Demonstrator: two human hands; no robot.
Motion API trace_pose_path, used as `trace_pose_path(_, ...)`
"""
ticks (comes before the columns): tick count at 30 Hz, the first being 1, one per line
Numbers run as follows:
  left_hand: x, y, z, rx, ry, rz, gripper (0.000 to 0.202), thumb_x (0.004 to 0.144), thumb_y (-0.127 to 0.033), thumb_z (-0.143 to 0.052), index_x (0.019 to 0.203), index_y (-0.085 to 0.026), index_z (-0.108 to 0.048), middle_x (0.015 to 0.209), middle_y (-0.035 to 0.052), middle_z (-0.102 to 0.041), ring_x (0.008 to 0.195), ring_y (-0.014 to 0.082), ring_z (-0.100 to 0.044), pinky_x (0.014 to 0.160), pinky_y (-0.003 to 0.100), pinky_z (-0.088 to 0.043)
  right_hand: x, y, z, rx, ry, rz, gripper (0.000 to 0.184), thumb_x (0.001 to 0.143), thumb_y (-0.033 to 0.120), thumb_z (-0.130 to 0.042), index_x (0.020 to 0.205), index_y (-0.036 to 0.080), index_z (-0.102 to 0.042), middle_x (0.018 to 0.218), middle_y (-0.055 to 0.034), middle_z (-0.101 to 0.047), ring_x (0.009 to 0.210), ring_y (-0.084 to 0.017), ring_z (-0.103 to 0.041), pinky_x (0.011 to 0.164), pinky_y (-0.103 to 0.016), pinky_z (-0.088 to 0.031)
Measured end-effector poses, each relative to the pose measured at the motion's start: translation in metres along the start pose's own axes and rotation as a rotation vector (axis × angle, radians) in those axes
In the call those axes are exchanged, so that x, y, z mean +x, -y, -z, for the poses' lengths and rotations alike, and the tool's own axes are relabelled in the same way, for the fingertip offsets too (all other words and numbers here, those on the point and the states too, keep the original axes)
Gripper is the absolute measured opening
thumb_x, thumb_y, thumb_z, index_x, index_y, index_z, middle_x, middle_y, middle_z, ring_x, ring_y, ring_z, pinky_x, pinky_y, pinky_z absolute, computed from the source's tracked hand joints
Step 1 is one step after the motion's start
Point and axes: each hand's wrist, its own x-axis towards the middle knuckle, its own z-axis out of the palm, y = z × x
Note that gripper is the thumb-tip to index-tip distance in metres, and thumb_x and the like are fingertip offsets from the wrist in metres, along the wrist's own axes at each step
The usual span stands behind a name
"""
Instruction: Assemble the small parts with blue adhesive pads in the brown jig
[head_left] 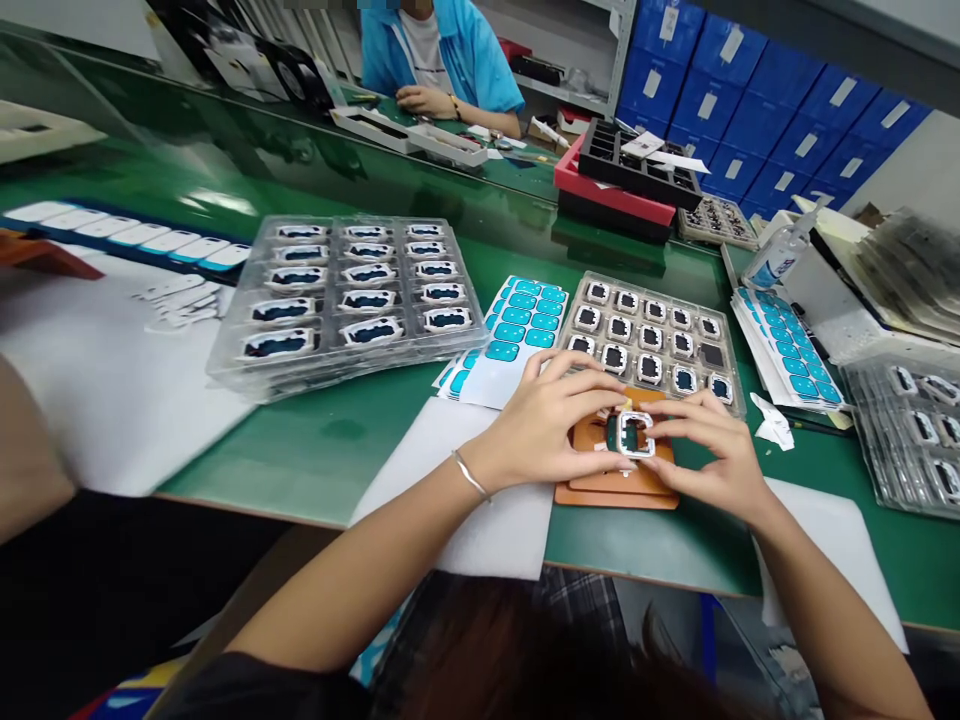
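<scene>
Person is working two-handed at a green bench (292,470), left hand (544,425) and right hand (709,455) coming in from either side on a small white rectangular frame (636,414)

Frame is sitting between the hands, over an orange-brown fixture (611,497), about centre of that pad. Can't confirm whether it's touching the fixture or held just clear

Long axis is running roughly away from the wearer, with a slight tilt. Short sides are facing the near and far bench edges. No marked end is showing, so can't tell which way it points along that axis

Hand distance is about even: neither hand is clearly nearer. Left thumb (619,465) is pressing at the near-left corner, with left fingers (592,385) curling over from the far side. Right fingertips (661,407) are bearing on the right side, with right thumb (651,463) coming in at the near-right corner. Both hands are pinching the frame, fingers curved, not spread flat

Around it: a clear tray of white-framed parts (592,277) is lying just beyond the hands, a sheet of teal pads (510,330) is lying to its left, and a white foam sheet (487,520) is lying under the left wrist. Co-worker's hand (420,100) is resting at the far bench
</scene>
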Motion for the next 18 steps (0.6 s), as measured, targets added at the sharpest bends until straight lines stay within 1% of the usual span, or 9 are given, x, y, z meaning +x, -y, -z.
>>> trace_pose_path(2,0.000,0.000,-0.001,0.005,0.006,0.022,0.058,0.075,-0.066,-0.068,0.113,-0.023,-0.069,0.118,0.0062,-0.070,0.118,0.0299,-0.051,0.103,0.050,-0.028,-0.001,0.002,-0.007,0.013,-0.016,0.002,0.013,0.085,0.028,-0.070,0.097,0.027,-0.073,0.114,-0.0050,-0.072,0.084,-0.025,-0.059,0.077,-0.045,-0.047)
trace_pose_path(6,-0.001,0.000,-0.002,0.020,0.025,0.032,0.056,0.075,-0.066,-0.069,0.108,-0.021,-0.070,0.115,0.0061,-0.071,0.118,0.0307,-0.052,0.102,0.050,-0.027,-0.002,0.000,-0.013,0.031,-0.010,-0.018,0.014,0.086,0.027,-0.069,0.099,0.027,-0.073,0.115,-0.0058,-0.071,0.086,-0.025,-0.058,0.078,-0.046,-0.047)
trace_pose_path(13,-0.001,-0.001,0.000,0.035,0.056,0.059,0.054,0.075,-0.066,-0.068,0.109,-0.023,-0.070,0.114,0.0063,-0.071,0.117,0.0306,-0.051,0.103,0.050,-0.025,-0.002,-0.002,-0.013,0.007,0.000,-0.034,0.014,0.086,0.030,-0.069,0.099,0.028,-0.074,0.116,-0.0055,-0.071,0.086,-0.026,-0.057,0.078,-0.047,-0.047)
trace_pose_path(18,-0.001,-0.001,0.000,0.034,0.062,0.053,0.054,0.076,-0.066,-0.067,0.109,-0.023,-0.070,0.116,0.0060,-0.070,0.117,0.0303,-0.051,0.103,0.051,-0.024,-0.003,-0.001,-0.014,0.003,-0.015,-0.052,0.012,0.086,0.030,-0.069,0.097,0.028,-0.074,0.116,-0.0040,-0.071,0.085,-0.026,-0.056,0.078,-0.048,-0.047)
